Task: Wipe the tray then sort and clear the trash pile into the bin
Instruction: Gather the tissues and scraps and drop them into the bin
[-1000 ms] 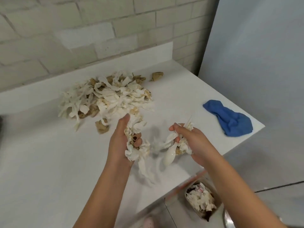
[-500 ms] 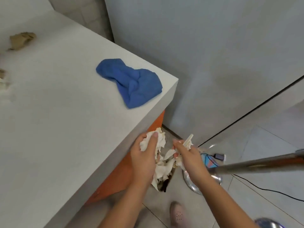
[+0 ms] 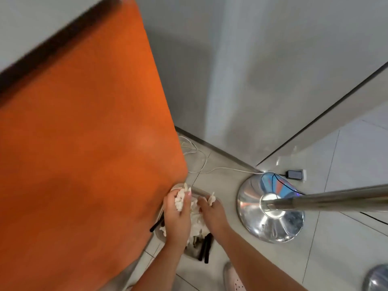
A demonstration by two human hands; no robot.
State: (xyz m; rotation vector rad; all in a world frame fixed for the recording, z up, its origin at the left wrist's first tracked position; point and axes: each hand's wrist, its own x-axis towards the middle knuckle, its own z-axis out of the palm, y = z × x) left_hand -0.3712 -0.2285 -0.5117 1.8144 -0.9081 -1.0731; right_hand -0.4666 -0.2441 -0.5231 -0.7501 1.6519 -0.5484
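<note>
Two fistfuls of paper scraps (image 3: 180,199) hang right above the bin (image 3: 193,252): your left hand (image 3: 176,215) curls round one wad, your right hand (image 3: 212,213) pinches another. Let go too near the rim by the orange panel (image 3: 84,143) and shreds may flutter onto the floor (image 3: 354,154).

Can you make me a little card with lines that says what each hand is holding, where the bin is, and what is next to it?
Left hand: grips white paper scraps
Right hand: pinches a second bunch of scraps
Where the hands are: right over the bin
Bin: on the floor beside the orange panel, with white paper inside
Next to the bin: shiny metal stand base; white cable on the tiles
Job step: scraps not yet dropped
</note>
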